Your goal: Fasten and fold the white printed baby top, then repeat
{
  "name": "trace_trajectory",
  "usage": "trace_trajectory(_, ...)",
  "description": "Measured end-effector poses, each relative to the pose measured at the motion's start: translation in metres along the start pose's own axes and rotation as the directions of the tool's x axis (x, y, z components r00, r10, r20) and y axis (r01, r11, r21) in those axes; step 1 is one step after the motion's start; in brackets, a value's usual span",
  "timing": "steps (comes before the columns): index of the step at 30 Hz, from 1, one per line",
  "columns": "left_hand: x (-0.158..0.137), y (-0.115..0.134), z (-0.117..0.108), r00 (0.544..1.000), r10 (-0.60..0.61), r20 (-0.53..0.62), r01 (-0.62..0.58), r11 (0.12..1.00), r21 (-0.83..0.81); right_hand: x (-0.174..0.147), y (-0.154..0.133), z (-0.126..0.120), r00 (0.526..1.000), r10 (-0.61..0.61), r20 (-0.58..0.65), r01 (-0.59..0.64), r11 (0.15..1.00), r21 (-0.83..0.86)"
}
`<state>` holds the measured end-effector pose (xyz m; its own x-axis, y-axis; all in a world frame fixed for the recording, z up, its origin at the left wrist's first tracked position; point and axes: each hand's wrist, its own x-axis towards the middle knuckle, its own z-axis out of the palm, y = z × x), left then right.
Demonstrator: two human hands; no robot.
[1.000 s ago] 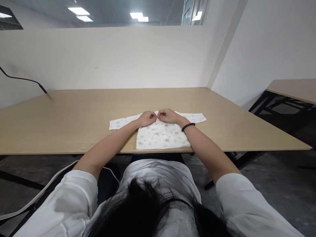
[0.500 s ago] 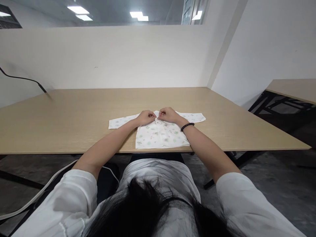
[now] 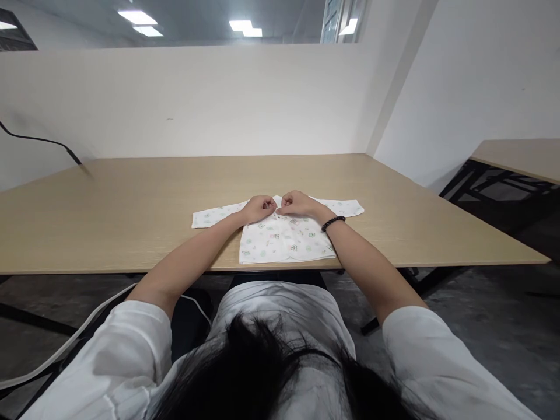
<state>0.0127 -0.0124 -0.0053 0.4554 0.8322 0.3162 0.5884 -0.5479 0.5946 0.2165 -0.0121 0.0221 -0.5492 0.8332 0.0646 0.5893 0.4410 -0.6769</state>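
A small white long-sleeved baby shirt (image 3: 284,242) with a green and brown print lies spread on the table, its sleeves stretched out to both sides. My left hand (image 3: 259,209) is closed, fingertips pinching the cloth at the upper middle of the front, close to the neckline. Facing it, my right hand (image 3: 297,203) pinches the same spot from the other side. The two sets of fingertips almost meet. Whatever small part of the shirt sits between them is hidden by the fingers.
The wooden table (image 3: 144,192) reaches back to a white wall (image 3: 227,99). A black cable (image 3: 41,139) hangs at the left. Another table (image 3: 520,157) stands at the right. A white cord (image 3: 83,326) runs beside my left arm.
The fingers of my right hand have shifted very slightly at the shirt's front. My left hand and the shirt stay almost as they were.
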Motion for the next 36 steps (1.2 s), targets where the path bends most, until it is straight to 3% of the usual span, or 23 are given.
trace_trajectory(7, 0.0, 0.002, 0.0, 1.0, 0.016, -0.022, -0.015, 0.998, 0.055, -0.009, -0.016, 0.005, 0.987, 0.025, 0.157, -0.004, 0.991, -0.131)
trace_trajectory(14, -0.003, 0.011, -0.003, 0.996, 0.057, -0.063, -0.054, 0.997, 0.056, -0.008, -0.02, 0.006, 0.99, 0.068, 0.126, -0.03, 0.96, -0.28)
trace_trajectory(20, -0.007, 0.018, -0.006, 0.997, 0.077, -0.005, -0.077, 0.996, 0.034, -0.003, -0.027, 0.017, 0.994, 0.072, 0.081, -0.036, 0.925, -0.379)
trace_trajectory(25, -0.01, 0.021, -0.007, 0.994, 0.091, 0.063, -0.092, 0.996, 0.006, -0.006, -0.026, 0.008, 0.992, 0.077, 0.1, -0.04, 0.944, -0.328)
trace_trajectory(32, -0.014, 0.027, -0.005, 0.984, 0.115, 0.134, -0.11, 0.993, -0.046, -0.016, -0.019, -0.023, 0.968, 0.082, 0.236, -0.052, 0.99, -0.131)
trace_trajectory(36, -0.014, 0.028, -0.004, 0.98, 0.12, 0.157, -0.111, 0.992, -0.066, -0.016, -0.017, -0.028, 0.961, 0.089, 0.263, -0.072, 0.995, -0.072)
